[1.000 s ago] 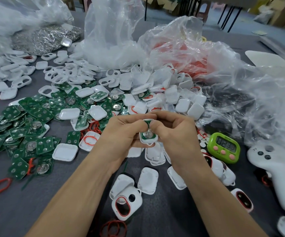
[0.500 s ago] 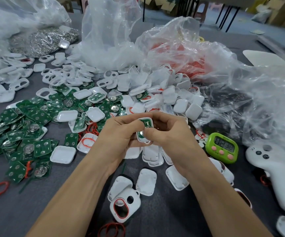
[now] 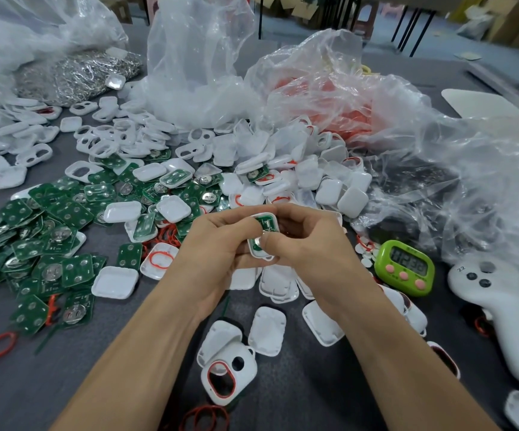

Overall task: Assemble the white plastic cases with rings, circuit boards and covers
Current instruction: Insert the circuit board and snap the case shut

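Where the two hands meet: a small white plastic case carrying a green rectangular circuit board, held above the middle of the dark grey counter.
Left hand: fingers curled, grasping the case's left edge.
Right hand: clenched on the case's right side, thumb lying over the lower part of the board.
Left field: a spread of loose green circuit boards, with white square plastic covers among them.
Behind the hands: a heap of white case halves in front of clear plastic bags.
Near edge: a white case front fitted with a red ring, close to loose red rubber rings.
Right field: a green digital timer near a white handheld controller.
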`<state>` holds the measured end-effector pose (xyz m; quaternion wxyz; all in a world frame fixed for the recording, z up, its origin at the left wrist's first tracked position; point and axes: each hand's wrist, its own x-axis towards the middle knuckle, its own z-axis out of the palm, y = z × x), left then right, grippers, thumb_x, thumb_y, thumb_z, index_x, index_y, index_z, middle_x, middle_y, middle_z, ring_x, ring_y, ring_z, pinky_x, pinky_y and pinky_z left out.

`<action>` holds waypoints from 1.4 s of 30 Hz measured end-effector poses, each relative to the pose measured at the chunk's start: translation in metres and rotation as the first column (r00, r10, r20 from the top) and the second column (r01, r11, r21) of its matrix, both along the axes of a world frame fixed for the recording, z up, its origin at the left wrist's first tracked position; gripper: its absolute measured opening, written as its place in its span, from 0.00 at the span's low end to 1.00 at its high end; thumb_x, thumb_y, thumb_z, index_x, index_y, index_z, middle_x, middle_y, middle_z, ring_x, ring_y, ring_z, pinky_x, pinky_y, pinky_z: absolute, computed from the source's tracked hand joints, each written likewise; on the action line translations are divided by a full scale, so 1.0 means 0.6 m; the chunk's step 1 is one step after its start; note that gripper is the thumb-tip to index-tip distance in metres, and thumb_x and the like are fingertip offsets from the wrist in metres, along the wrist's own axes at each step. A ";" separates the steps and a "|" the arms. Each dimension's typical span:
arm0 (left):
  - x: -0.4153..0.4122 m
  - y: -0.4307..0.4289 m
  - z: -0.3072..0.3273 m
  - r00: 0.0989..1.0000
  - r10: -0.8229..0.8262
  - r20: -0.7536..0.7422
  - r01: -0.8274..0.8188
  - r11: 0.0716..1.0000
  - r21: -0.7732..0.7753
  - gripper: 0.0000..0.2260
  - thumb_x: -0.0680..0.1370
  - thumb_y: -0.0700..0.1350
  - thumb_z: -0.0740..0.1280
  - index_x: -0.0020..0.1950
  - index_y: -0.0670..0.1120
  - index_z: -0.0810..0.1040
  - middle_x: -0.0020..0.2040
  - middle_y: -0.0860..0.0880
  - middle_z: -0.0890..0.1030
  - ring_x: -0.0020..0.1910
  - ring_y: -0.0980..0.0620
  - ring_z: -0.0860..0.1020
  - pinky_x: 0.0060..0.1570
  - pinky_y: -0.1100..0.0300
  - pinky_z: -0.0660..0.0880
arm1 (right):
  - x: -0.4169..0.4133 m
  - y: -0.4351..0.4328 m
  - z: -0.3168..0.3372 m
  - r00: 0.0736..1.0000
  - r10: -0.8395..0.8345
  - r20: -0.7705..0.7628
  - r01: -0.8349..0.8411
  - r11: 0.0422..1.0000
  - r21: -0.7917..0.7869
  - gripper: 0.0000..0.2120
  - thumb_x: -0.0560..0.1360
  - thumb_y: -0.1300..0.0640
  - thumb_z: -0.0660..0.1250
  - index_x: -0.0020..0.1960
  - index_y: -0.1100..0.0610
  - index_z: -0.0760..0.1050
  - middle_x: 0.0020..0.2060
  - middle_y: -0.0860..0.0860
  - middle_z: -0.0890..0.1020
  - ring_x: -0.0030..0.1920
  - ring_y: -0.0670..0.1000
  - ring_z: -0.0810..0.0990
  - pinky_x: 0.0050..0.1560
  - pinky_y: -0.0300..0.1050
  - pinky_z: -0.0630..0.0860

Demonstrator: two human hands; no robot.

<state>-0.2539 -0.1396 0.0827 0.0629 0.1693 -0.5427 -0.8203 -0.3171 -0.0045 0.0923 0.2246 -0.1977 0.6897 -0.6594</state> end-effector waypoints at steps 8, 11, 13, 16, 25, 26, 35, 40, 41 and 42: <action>-0.001 0.000 0.006 0.999 0.041 0.007 -0.041 0.998 0.057 0.13 0.75 0.33 0.64 0.49 0.43 0.88 0.46 0.38 0.87 0.39 0.46 0.85 0.40 0.52 0.85 | -0.017 0.017 0.009 0.965 0.148 0.217 -0.124 0.985 -0.122 0.23 0.73 0.79 0.62 0.60 0.60 0.83 0.55 0.65 0.85 0.56 0.62 0.86 0.51 0.52 0.84; 0.000 0.003 0.007 0.999 0.048 -0.007 -0.047 0.998 0.050 0.08 0.73 0.37 0.70 0.47 0.44 0.88 0.45 0.40 0.87 0.39 0.47 0.85 0.39 0.52 0.84 | -0.017 0.017 0.006 0.972 0.128 0.197 -0.109 0.988 -0.108 0.22 0.74 0.77 0.65 0.57 0.57 0.85 0.52 0.62 0.86 0.55 0.62 0.86 0.54 0.55 0.84; 0.000 0.005 0.007 0.998 0.060 -0.013 -0.060 0.998 0.013 0.10 0.77 0.35 0.70 0.44 0.46 0.89 0.44 0.41 0.87 0.39 0.47 0.86 0.38 0.52 0.84 | -0.015 0.015 0.007 0.977 0.115 0.180 -0.099 0.991 -0.094 0.21 0.74 0.76 0.66 0.58 0.56 0.85 0.53 0.65 0.84 0.56 0.64 0.85 0.56 0.57 0.84; 0.001 0.006 0.008 0.996 0.088 -0.006 -0.088 0.996 -0.013 0.15 0.78 0.31 0.68 0.41 0.48 0.88 0.42 0.41 0.87 0.37 0.47 0.86 0.35 0.54 0.83 | -0.013 0.015 0.010 0.980 0.102 0.173 -0.088 0.992 -0.088 0.20 0.74 0.77 0.67 0.59 0.58 0.84 0.54 0.66 0.83 0.57 0.64 0.84 0.55 0.56 0.84; 0.001 0.008 0.008 0.993 0.116 0.012 -0.117 0.993 0.016 0.15 0.77 0.29 0.67 0.39 0.46 0.88 0.39 0.40 0.86 0.34 0.47 0.85 0.32 0.54 0.82 | -0.010 0.011 0.009 0.981 0.114 0.154 -0.100 0.991 -0.094 0.20 0.74 0.78 0.67 0.60 0.60 0.83 0.47 0.61 0.84 0.49 0.56 0.85 0.51 0.51 0.85; 0.001 0.009 0.008 0.993 0.121 0.010 -0.121 0.992 0.021 0.15 0.77 0.29 0.67 0.39 0.45 0.87 0.39 0.40 0.86 0.34 0.47 0.85 0.32 0.55 0.82 | -0.010 0.011 0.008 0.982 0.111 0.149 -0.098 0.991 -0.091 0.20 0.74 0.77 0.67 0.60 0.60 0.83 0.48 0.62 0.84 0.50 0.56 0.85 0.52 0.52 0.85; 0.003 0.006 0.009 1.000 0.013 -0.028 -0.010 0.997 0.082 0.09 0.70 0.35 0.73 0.47 0.44 0.89 0.45 0.39 0.87 0.40 0.45 0.86 0.39 0.53 0.84 | -0.021 0.014 0.000 0.971 0.072 0.230 -0.045 0.992 -0.120 0.19 0.77 0.76 0.62 0.58 0.59 0.83 0.52 0.58 0.87 0.52 0.60 0.87 0.52 0.55 0.85; 0.001 0.001 0.006 0.999 -0.025 -0.029 0.028 0.994 0.106 0.16 0.69 0.30 0.66 0.53 0.39 0.86 0.48 0.38 0.86 0.40 0.43 0.86 0.43 0.51 0.85 | -0.022 0.014 -0.003 0.972 0.042 0.231 -0.010 0.991 -0.136 0.14 0.77 0.72 0.66 0.55 0.58 0.84 0.49 0.58 0.88 0.48 0.57 0.88 0.47 0.51 0.85; 0.002 0.002 0.005 0.999 -0.027 -0.035 0.031 0.993 0.113 0.16 0.68 0.31 0.66 0.53 0.39 0.86 0.47 0.38 0.86 0.40 0.43 0.86 0.42 0.52 0.84 | -0.021 0.013 -0.003 0.975 0.038 0.219 -0.008 0.991 -0.136 0.14 0.77 0.73 0.67 0.54 0.57 0.84 0.48 0.57 0.88 0.47 0.56 0.88 0.44 0.48 0.84; 0.002 0.002 0.005 0.999 -0.028 -0.041 0.033 0.993 0.118 0.17 0.68 0.31 0.66 0.52 0.39 0.86 0.47 0.38 0.86 0.40 0.43 0.86 0.41 0.53 0.84 | -0.021 0.013 -0.004 0.978 0.033 0.208 -0.005 0.991 -0.132 0.15 0.77 0.73 0.68 0.54 0.57 0.84 0.48 0.57 0.88 0.46 0.55 0.88 0.43 0.46 0.84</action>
